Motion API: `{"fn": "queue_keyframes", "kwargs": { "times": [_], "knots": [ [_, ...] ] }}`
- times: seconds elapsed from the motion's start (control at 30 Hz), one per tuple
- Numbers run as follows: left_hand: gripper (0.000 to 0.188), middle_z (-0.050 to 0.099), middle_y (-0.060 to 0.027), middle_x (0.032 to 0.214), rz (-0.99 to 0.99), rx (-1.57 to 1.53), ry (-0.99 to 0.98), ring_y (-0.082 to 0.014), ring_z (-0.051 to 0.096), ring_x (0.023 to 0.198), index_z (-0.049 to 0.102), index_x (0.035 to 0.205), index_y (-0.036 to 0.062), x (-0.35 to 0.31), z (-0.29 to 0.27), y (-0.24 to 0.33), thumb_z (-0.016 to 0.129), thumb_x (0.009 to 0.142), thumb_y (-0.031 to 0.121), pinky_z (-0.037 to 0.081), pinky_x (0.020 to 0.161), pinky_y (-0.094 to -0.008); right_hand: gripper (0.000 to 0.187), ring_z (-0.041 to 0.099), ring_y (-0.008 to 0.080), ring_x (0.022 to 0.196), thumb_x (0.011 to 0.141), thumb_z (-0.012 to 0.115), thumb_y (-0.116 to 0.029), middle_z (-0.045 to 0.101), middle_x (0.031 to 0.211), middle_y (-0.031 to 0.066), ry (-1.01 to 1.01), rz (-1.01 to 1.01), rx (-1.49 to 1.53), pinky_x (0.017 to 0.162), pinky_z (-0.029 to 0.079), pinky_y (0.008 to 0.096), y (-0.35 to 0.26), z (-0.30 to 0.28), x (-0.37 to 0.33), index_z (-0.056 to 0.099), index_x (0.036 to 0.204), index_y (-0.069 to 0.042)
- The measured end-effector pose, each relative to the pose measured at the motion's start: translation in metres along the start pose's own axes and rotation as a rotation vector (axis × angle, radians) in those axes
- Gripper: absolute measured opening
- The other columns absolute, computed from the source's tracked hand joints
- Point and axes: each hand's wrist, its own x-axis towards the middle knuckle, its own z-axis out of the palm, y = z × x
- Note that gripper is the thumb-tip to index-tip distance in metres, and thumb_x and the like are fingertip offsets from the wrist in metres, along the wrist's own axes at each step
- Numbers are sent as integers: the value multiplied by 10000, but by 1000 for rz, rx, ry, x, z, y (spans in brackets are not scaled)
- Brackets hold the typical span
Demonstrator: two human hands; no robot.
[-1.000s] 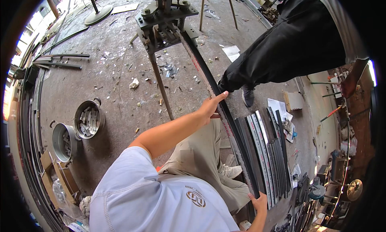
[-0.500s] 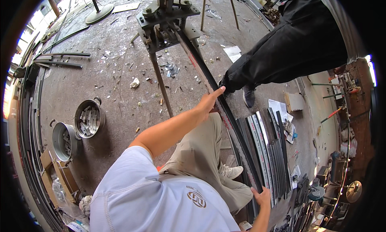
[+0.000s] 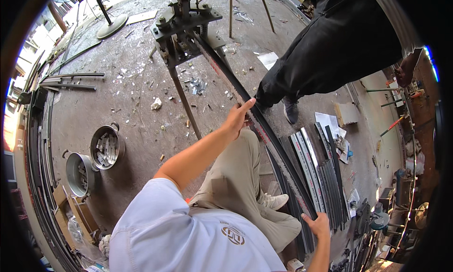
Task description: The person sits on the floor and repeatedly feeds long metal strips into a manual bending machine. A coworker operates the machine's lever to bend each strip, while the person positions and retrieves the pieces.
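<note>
A long dark metal profile bar (image 3: pixel 278 151), with a pale printed strip along it, slopes from a press-like machine (image 3: pixel 188 29) down to my lower right. Its far end goes in under the machine's top plate; the contact there is hidden. My left hand (image 3: pixel 239 116) is closed around the bar near mid-length, thumb on top. At the near end, my right hand (image 3: pixel 318 225) grips the bar with the thumb over its upper face. More profile bars (image 3: pixel 325 177), dark and silvery, lie on the floor beside the bar's near half.
Another person's dark-trousered leg (image 3: pixel 302 69) stands close to the bar's right side. Two metal pots (image 3: pixel 107 147) with small cut metal pieces sit on the floor at left. Stacked long profiles (image 3: pixel 35 177) line the left edge. Scraps (image 3: pixel 198 84) litter the floor around the machine's legs.
The view has shifted slightly, moving the machine leftward in the picture. My right hand and the bar's near end have moved a little right and upward. Both hands keep their grip.
</note>
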Motion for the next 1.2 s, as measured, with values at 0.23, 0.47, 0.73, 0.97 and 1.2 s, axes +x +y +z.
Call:
{"fn": "queue_keyframes", "kwargs": {
  "times": [0.23,0.47,0.73,0.97,1.2],
  "knots": [
    [367,731,-115,1141,-9,-115,-85,-241,722,1056,612,1152,59,12,-5,-5,660,981,380,544,984,-389,743,671,501,950,733,799,-699,724,935,294,176,-100,-143,865,524,553,39,51,22,768,943,13],
    [396,720,-132,1117,80,-129,-80,-259,718,1042,546,1195,52,10,3,-9,632,1013,393,548,988,-421,712,655,523,883,727,820,-662,690,862,318,124,-82,-121,806,508,574,29,34,21,736,859,33],
    [641,635,-69,953,183,-62,-118,-180,630,823,524,1192,45,27,-10,-42,637,980,640,559,826,-390,555,645,475,710,732,868,-527,652,699,255,288,-203,-96,664,490,541,27,-1,16,691,732,0],
    [821,507,-228,1460,644,1512,-417,-404,423,1411,532,1371,-27,13,-47,-117,572,965,685,326,1202,-521,514,669,493,763,745,873,-484,678,743,267,256,-200,-96,703,525,545,39,43,18,694,766,-2],
    [731,521,-206,1440,651,1509,-398,-423,449,1373,556,1405,47,14,-35,-105,582,977,639,341,1188,-523,506,664,462,676,751,871,-476,659,685,233,388,-257,-124,626,511,528,46,33,37,668,739,-12]
  ]
}}
